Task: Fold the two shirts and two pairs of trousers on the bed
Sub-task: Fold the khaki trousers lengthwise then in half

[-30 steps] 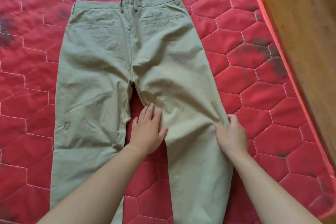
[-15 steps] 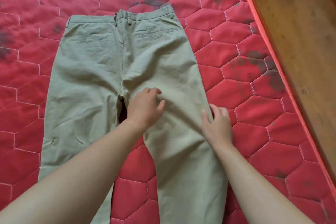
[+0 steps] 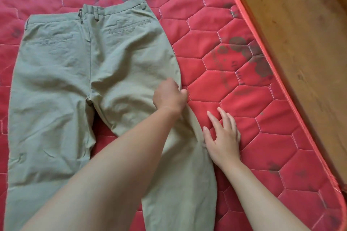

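A pair of khaki trousers lies flat on the bed, back pockets up, waistband at the far side, legs running toward me. My left hand reaches across the right leg and curls on its outer side seam near the thigh, fingers closed around the edge of the cloth. My right hand lies flat on the mattress just beside that same seam, fingers spread, holding nothing. My left forearm hides part of the right leg. No shirts or second pair of trousers are in view.
The bed is a red quilted mattress with hexagon stitching and dark stains. Its piped edge runs diagonally at the right, with a brown wooden floor beyond it.
My left hand has moved from the crotch area across to the right leg's outer seam. My right hand has slid off the cloth onto the mattress. The view has shifted right.
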Demonstrator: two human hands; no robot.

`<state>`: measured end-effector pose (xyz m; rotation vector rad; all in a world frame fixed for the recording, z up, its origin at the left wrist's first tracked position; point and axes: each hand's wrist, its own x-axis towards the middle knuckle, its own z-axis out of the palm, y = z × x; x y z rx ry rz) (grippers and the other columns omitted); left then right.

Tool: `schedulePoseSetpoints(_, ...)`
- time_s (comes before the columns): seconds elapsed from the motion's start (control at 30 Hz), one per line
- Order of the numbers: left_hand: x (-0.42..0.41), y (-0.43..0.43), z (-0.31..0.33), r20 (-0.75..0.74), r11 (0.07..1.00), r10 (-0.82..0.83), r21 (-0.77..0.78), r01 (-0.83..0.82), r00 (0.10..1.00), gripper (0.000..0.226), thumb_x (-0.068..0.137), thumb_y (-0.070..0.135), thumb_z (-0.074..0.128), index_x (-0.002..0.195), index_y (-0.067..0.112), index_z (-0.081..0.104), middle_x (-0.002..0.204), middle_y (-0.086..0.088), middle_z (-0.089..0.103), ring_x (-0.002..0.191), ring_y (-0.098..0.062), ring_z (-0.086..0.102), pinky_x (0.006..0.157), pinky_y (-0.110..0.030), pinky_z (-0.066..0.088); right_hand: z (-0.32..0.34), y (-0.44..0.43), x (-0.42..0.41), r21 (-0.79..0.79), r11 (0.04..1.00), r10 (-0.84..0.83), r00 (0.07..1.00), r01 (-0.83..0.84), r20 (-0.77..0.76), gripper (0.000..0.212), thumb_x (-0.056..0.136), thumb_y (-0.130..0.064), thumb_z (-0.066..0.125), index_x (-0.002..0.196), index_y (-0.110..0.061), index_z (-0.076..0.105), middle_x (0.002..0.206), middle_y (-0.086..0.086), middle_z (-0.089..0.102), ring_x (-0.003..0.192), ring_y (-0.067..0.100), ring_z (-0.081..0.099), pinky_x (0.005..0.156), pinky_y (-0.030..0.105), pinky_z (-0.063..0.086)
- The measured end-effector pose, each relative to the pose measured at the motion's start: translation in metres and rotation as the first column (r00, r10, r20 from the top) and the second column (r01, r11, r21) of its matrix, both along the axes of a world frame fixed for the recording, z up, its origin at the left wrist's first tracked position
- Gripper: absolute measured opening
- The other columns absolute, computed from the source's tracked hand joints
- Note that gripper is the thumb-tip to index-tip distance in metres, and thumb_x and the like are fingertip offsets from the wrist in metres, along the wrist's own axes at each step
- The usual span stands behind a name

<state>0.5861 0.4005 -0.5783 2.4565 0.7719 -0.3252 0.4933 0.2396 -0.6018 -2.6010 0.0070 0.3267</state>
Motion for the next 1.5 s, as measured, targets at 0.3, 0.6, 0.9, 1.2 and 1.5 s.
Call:
schedulePoseSetpoints(0.3, -0.068, 0.149, 0.093, 0.027, 0.481, 0.517, -0.836, -0.264, 0.855, 0.028, 0.083, 0.007, 0.051, 0.06, 0.021, 0.059, 0.057, 0.005, 0.057, 0.058, -0.01, 0.058, 0.049, -0.021, 0.051, 0.075, 0.098, 0.001, 0.562, 0.823, 0.019, 0.984, 0.084, -0.175, 0.043, 0.092, -0.024, 0.053, 0.133, -0.035, 0.046, 0.13, -0.009, 0.05, 0.091, -0.008, 0.056, 0.078, 0.005, 0.04)
schedulePoseSetpoints(0.6, -0.186, 0.347, 0.049, -0.286, 0.455, 0.624, -0.624, -0.635, 0.727, 0.01, 0.088, 0.014, 0.047, 0.089, 0.009, 0.056, 0.083, -0.009, 0.056, 0.067, -0.02, 0.055, 0.06, -0.027, 0.045, 0.068, 0.299, -0.041, 0.229, 0.91, 0.385, 0.91, -0.346, -0.154, 0.056, 0.09, -0.04, 0.052, 0.142, -0.033, 0.033, 0.155, 0.0, 0.017, 0.138, 0.024, 0.018, 0.114, 0.036, 0.017)
schedulePoseSetpoints(0.9, -0.144, 0.373, 0.008, 0.228, 0.879, 0.321, -0.432, -0.2, 0.919, 0.041, 0.088, 0.022, 0.061, 0.126, 0.014, 0.049, 0.113, 0.008, 0.056, 0.103, -0.006, 0.054, 0.083, -0.018, 0.039, 0.03, 0.324, -0.051, 0.183, 0.981, 0.063, 0.998, -0.067, 0.026, 0.056, 0.087, -0.026, 0.059, 0.139, -0.022, 0.041, 0.148, 0.006, 0.027, 0.135, 0.024, 0.028, 0.111, 0.03, 0.02)
schedulePoseSetpoints(1.2, -0.2, 0.418, 0.006, 0.012, 0.958, 0.175, -0.232, -0.168, 0.984, 0.047, 0.086, 0.029, 0.06, 0.128, 0.014, 0.046, 0.119, -0.007, 0.058, 0.106, -0.024, 0.056, 0.081, -0.028, 0.039, 0.043, 0.349, -0.1, 0.096, 0.961, 0.267, 0.961, -0.26, -0.076, 0.064, 0.089, -0.036, 0.053, 0.145, -0.021, 0.027, 0.155, -0.001, 0.0, 0.137, 0.02, 0.019, 0.111, 0.033, 0.023)
schedulePoseSetpoints(1.5, -0.296, 0.353, 0.016, -0.131, 0.721, 0.363, -0.588, -0.367, 0.922, 0.056, 0.09, 0.024, 0.058, 0.136, 0.015, 0.028, 0.107, 0.004, 0.054, 0.086, -0.003, 0.057, 0.086, -0.035, 0.048, 0.05, 0.291, -0.179, 0.253, 0.967, 0.067, 0.968, -0.004, -0.243, 0.078, 0.081, -0.048, 0.059, 0.146, -0.022, 0.025, 0.143, -0.008, 0.036, 0.132, 0.006, 0.032, 0.105, 0.02, 0.025)
